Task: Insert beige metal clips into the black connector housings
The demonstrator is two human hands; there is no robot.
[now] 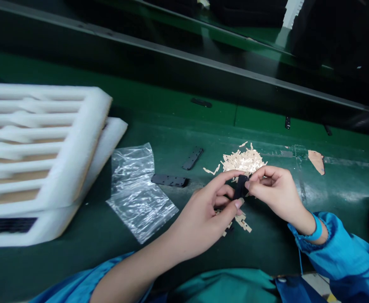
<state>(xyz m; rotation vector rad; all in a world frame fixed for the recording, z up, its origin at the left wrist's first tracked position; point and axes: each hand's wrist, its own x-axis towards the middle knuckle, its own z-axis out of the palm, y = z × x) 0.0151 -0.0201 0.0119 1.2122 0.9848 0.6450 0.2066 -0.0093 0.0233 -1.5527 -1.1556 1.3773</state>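
Observation:
My left hand grips a small black oblong part between thumb and fingers, tilted upright above the bench. At that part's upper right edge, my right hand is closed in a pinch; whatever lies between its fingertips is too small to make out. Just behind both hands is a heap of small flat tan pieces. A few more tan pieces lie under the left hand, partly covered by it. Two similar black parts, one flat and one slanted, rest left of the hands.
Clear plastic bags lie left of the hands. Stacked white foam trays with slots fill the left side. More black parts lie toward the back, below a dark ledge. A brown scrap is at right. A blue sleeve shows at the right edge.

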